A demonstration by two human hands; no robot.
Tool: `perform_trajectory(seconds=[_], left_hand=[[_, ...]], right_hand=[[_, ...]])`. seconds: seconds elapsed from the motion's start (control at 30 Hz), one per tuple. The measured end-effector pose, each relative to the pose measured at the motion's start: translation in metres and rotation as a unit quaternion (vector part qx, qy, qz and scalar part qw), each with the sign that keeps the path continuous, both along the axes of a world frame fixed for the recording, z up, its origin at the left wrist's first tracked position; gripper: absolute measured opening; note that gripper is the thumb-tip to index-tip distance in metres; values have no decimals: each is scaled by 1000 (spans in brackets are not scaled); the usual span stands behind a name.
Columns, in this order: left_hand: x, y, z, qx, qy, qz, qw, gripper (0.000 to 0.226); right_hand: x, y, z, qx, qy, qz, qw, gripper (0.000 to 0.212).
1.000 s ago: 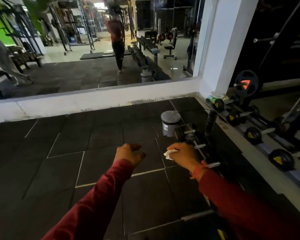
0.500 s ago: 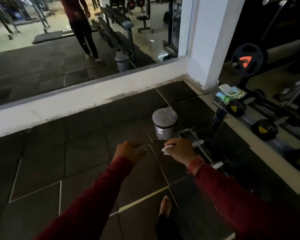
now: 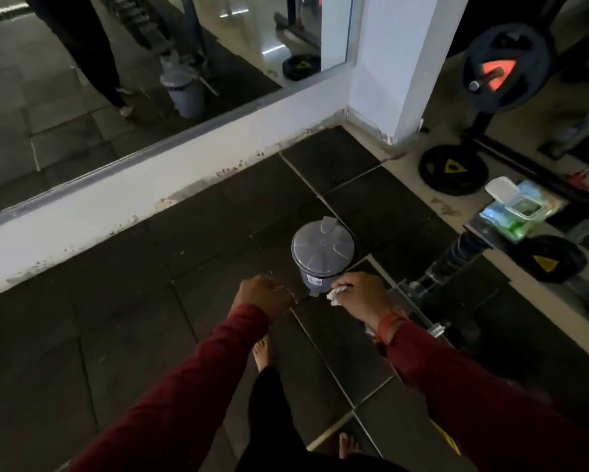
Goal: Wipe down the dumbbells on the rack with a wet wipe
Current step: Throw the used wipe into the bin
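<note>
- Your left hand (image 3: 264,296) is curled into a fist, holding nothing.
- Your right hand (image 3: 363,294) pinches the crumpled wet wipe (image 3: 334,296), which pokes out at its 9 o'clock, just below the lidded bin (image 3: 322,248).
- The dumbbells (image 3: 555,258) at 3 o'clock are dim and partly cut off.

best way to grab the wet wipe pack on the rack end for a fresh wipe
Come from above and pinch across the long sides of the wet wipe pack. It lies flat on the rack with its white flip lid open, so keep the fingers clear of the opening.
</note>
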State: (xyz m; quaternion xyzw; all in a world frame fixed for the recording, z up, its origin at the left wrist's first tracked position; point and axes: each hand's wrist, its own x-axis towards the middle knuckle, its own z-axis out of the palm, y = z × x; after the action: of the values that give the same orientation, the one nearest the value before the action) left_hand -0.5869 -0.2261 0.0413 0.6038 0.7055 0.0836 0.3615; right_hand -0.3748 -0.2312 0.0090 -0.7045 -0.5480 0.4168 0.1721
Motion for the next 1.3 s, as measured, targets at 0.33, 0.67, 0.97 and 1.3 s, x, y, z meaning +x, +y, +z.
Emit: perform_trajectory(seconds=[0.33,0.67,0.97,1.3], left_hand=[[-44,242,-43,-24,18,-156,987,28],[-53,343,-70,-50,-17,-193,980,40],[-37,390,-90,-81,-32,-202,976,37],[-23,408,-127,-95,-25,-202,974,39]], right_hand=[[-54,182,-20,-22,-31,-161,986,22],[-72,272,-14,-15,-42,-213,976,10],[-74,311,-29,-36,-36,-231,972,17],[-58,332,-68,-84,-32,-277,957,24]])
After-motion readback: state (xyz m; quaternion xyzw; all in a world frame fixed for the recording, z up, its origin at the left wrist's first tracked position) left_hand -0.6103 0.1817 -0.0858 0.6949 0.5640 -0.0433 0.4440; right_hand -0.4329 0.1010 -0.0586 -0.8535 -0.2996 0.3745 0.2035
